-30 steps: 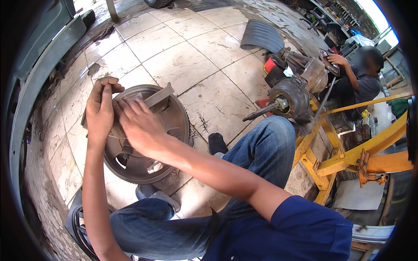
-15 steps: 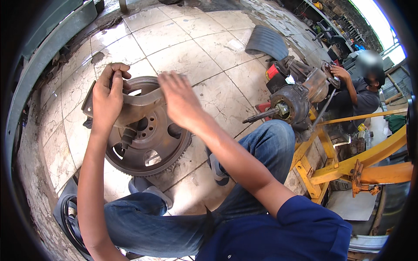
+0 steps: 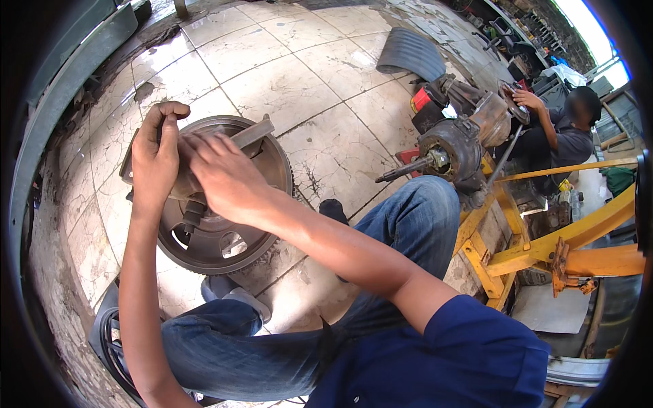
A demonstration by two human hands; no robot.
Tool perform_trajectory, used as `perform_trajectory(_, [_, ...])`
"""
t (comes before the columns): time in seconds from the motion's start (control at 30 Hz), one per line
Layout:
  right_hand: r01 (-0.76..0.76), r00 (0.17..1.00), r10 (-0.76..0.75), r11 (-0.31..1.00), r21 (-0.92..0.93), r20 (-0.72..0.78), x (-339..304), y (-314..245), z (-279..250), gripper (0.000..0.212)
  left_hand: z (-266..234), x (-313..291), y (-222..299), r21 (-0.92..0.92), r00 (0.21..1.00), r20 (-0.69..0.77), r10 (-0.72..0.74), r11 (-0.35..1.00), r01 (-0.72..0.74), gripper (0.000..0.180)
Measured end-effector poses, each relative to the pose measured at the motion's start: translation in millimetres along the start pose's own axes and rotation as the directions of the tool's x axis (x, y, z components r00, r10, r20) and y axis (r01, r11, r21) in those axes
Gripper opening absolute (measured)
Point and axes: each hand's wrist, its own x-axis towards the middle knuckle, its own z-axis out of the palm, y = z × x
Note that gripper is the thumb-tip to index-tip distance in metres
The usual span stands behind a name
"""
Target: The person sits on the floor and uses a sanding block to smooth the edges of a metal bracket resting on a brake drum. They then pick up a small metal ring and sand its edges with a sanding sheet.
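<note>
Clearly, at the far left one sees a grey metal beam (image 3: 42, 139), which bends along the rim of the view. Next comes the left hand (image 3: 156, 149); its grip is narrow, with the fingers curled, and it holds the left end of a curved metal part (image 3: 254, 133), although the contact itself is partly hidden. This part lies across, above a round metal wheel (image 3: 255, 248) with a toothed rim; whether the two are touching, I cannot tell. A short dark cylinder (image 3: 194, 214) shows just below the part. The right hand (image 3: 221, 170) is laid on the middle of the part; its grip is wide, the fingers stretched out and a little blurred. The wheel is on the tiled floor (image 3: 299, 88), near the person's feet.

Farther to the right there is a ribbed grey sheet (image 3: 411, 58), and then a dark metal assembly (image 3: 452, 153) with a projecting shaft, near a yellow stand (image 3: 507, 262). Beyond it sits a co-worker (image 3: 575, 139), one hand at a round disc (image 3: 511, 105).
</note>
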Motion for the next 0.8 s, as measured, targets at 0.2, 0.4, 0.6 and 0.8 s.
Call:
perform_trajectory(0.2, [-0.138, 0.990, 0.139, 0.978, -0.157, -0.009, -22.0, 40.7, -11.2, 0.060, -0.4, -3.9, 9.1, 0.019, 0.999, 0.010, -0.040, 0.999, 0.040, 0.020])
perform_trajectory(0.4, [-0.246, 0.969, 0.246, 0.962, -0.119, -0.017, -27.7, 66.8, -24.1, 0.065, 2.4, -2.4, 9.0, 0.027, 0.999, 0.006, -0.036, 0.999, 0.036, 0.020])
perform_trajectory(0.6, [-0.154, 0.988, 0.149, 0.977, -0.149, -0.041, -12.2, 29.6, -2.8, 0.056, 0.9, -2.9, 10.9, 0.074, 1.000, -0.006, -0.010, 0.997, 0.011, 0.020])
perform_trajectory(0.8, [-0.076, 0.992, 0.083, 0.995, 0.068, -0.095, 10.6, -22.3, 9.3, 0.055, 3.5, 1.7, 7.8, 0.128, 0.991, 0.001, 0.132, 0.983, -0.131, 0.020])
